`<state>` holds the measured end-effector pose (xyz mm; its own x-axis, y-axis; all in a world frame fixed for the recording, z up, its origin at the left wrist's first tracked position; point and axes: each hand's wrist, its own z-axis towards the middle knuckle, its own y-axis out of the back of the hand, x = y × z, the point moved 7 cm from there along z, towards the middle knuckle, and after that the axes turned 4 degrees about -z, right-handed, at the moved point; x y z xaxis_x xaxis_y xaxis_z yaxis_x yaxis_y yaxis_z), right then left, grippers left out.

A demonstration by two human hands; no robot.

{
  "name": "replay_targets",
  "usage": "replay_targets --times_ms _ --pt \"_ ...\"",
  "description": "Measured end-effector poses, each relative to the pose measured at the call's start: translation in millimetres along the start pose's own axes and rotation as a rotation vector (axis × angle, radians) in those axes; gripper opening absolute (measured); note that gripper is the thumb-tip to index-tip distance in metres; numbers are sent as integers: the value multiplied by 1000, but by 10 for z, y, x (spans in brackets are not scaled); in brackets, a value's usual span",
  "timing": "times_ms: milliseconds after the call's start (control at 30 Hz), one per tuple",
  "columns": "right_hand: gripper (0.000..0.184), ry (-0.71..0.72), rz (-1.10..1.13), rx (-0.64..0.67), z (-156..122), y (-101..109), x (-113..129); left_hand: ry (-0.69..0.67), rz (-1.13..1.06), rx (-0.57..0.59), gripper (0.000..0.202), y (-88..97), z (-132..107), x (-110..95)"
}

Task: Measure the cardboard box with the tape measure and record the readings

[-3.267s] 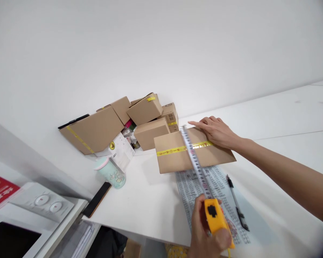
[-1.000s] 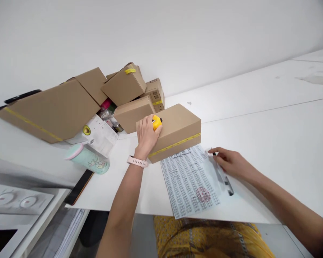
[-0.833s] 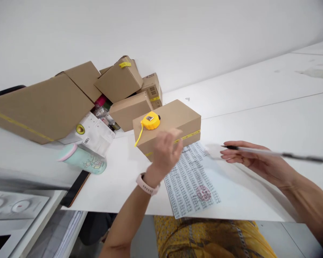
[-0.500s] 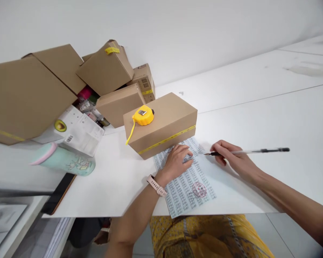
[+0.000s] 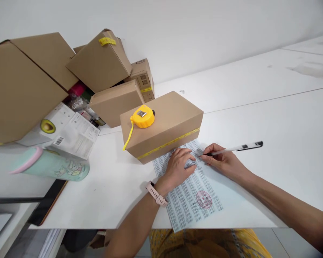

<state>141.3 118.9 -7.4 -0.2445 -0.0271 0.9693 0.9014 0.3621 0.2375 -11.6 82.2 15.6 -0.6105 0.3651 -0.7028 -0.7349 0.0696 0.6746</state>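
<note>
A sheet of paper point(image 5: 188, 204) covered in rows of dark writing, with a round red stamp, lies on the white table. My left hand point(image 5: 179, 165), a pink watch band on its wrist, rests on the sheet with its fingers spread. In my right hand point(image 5: 223, 161) is a pen point(image 5: 237, 147), its tip at the right edge of the writing and its rear end pointing right. Just behind the paper stands a closed cardboard box point(image 5: 164, 122) with a yellow tape strip. On its top sits a yellow tape measure point(image 5: 143, 116), its strap hanging over the edge.
Several cardboard boxes point(image 5: 99, 64) are stacked at the back left against the wall. In front of them are a white carton with an avocado picture point(image 5: 72, 129) and a mint-green bottle point(image 5: 56, 165). The table's front edge point(image 5: 102, 228) runs below my arms.
My right hand has moved left with the pen, bringing the tip onto the paper's written area. The pen stands at a steeper tilt. My left hand stays on the sheet; the view has shifted slightly.
</note>
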Motion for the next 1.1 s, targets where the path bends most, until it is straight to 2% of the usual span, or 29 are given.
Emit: replay_targets --times_ms 100,333,733,1100 --pt "41 -4 11 16 -8 -15 -29 1 -4 2 15 -4 -2 1" --pt "32 96 -219 -29 -47 -56 -73 -9 -6 -6 15 -19 -1 9" --pt "28 146 -270 -5 -70 -88 -10 -1 -8 -7 14 -15 -15 -7" --pt "32 152 -293 -8 -62 -95 -9 -4 0 -10 15 -21 -20 -7"
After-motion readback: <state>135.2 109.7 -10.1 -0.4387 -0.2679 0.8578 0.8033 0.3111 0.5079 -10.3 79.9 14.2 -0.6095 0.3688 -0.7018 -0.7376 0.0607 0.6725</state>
